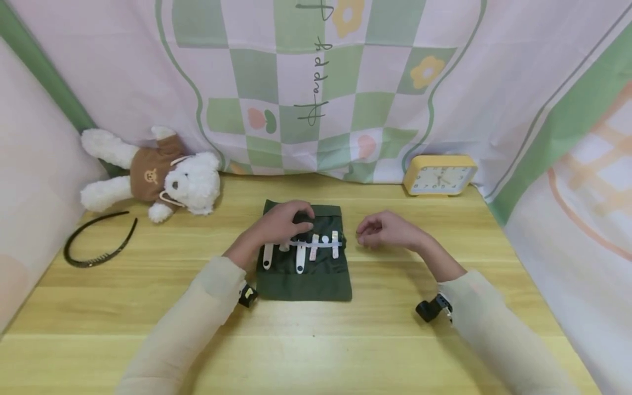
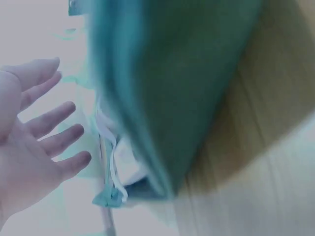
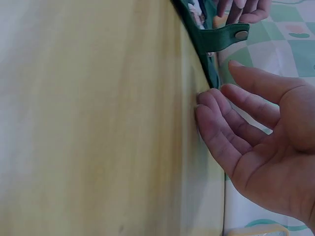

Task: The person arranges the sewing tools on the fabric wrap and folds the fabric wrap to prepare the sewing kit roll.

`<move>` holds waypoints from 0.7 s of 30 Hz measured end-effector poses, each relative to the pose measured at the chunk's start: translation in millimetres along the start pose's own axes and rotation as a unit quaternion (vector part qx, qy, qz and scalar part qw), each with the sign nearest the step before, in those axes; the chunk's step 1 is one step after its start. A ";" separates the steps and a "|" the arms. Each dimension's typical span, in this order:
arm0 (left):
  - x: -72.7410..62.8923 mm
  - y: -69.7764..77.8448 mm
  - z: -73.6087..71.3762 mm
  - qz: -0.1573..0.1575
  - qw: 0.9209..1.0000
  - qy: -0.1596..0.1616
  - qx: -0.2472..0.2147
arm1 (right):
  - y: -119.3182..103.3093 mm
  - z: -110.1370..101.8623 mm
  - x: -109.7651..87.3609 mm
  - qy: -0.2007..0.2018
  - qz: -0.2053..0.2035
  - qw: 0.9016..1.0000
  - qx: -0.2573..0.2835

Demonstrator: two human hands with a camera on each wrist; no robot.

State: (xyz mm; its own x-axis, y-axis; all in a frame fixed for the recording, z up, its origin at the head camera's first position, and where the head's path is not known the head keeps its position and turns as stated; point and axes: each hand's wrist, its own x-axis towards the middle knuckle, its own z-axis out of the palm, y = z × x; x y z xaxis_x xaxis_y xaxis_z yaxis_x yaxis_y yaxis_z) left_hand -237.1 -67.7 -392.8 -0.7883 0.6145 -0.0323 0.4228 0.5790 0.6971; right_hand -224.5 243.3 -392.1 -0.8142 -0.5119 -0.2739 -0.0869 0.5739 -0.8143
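Note:
A dark green cloth pouch (image 1: 303,286) lies unfolded on the table. Across its middle, a pale elastic band holds several small white tools, among them a white-handled one (image 1: 300,258); their exact kinds are too small to tell. Over the pouch's upper left part hovers my left hand (image 1: 283,222), fingers loosely bent and apart from the tools. The left wrist view shows that hand (image 2: 34,147) with spread fingers, holding nothing. My right hand (image 1: 390,230) is beside the pouch's right edge, fingers relaxed and grasping nothing. A green strap with a metal snap (image 3: 224,38) sticks out near it.
On the left lie a white plush dog (image 1: 148,175) in a brown top and a black headband (image 1: 94,262). A yellow-framed clock (image 1: 441,175) stands at the back right. Patterned curtains (image 1: 316,88) enclose the wooden table (image 1: 316,351) behind and at both sides.

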 end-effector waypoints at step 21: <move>-22.8 -26.5 -26.6 -0.069 0.984 0.161 0.015 | 5.4 15.5 -26.7 -0.110 0.072 0.978 0.164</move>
State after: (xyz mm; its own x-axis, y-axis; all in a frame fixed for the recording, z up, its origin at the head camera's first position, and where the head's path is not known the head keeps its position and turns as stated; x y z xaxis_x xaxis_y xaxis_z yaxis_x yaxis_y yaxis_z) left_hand -242.2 -111.4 -391.4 -0.9382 0.3291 0.1070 0.3104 0.6637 0.6806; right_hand -194.4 250.2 -397.1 -0.6587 -0.5865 -0.4714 0.2371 0.4328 -0.8698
